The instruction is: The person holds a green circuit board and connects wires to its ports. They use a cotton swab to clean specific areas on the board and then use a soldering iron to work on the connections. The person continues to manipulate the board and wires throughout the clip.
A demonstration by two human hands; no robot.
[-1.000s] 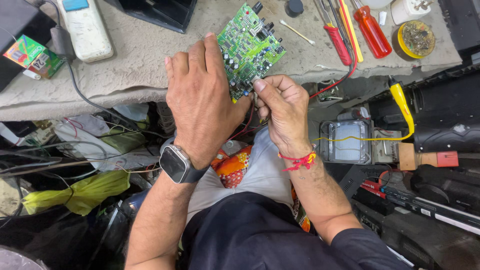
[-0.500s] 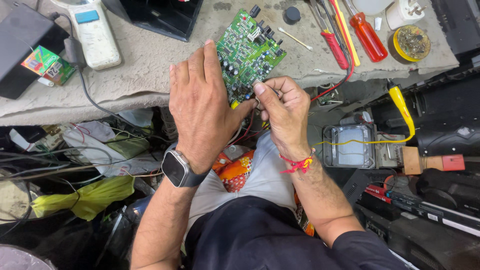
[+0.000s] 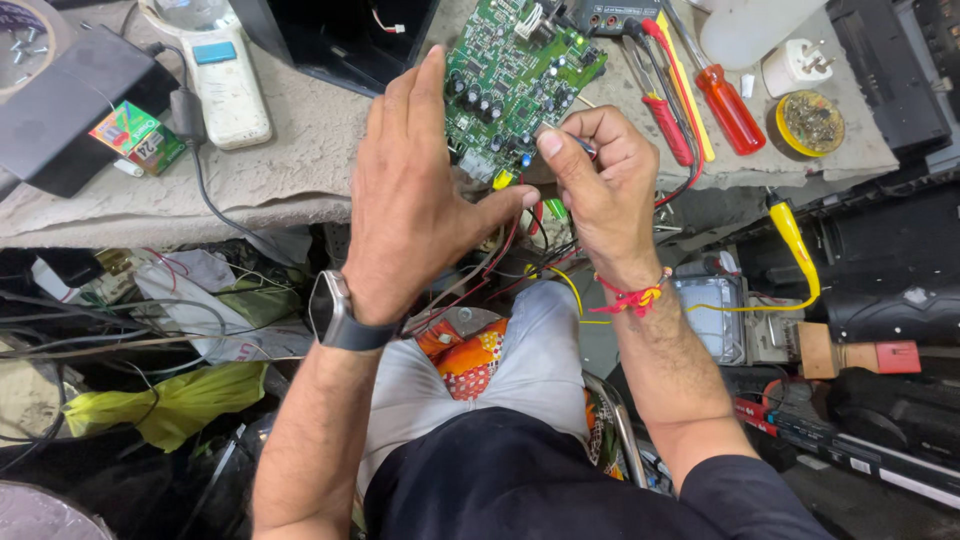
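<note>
Two hands working at a green circuit board on the edge of a cluttered counter.

The left hand (image 3: 415, 200) is spread flat and released, its thumb touching the near edge of the circuit board (image 3: 515, 75), which lies tilted at the counter (image 3: 290, 170) edge. The right hand (image 3: 605, 190) is clenched around a thin dark tool (image 3: 583, 146), pinched between thumb and fingers just beside the board. Red and black wires (image 3: 500, 265) hang below; red screwdrivers (image 3: 725, 105) lie to the right.

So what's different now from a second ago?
The left hand has opened, its fingers lifted and spread off the green circuit board, only the thumb near its lower edge. The right hand still pinches something thin at the board. The screwdrivers lie unmoved.
</note>
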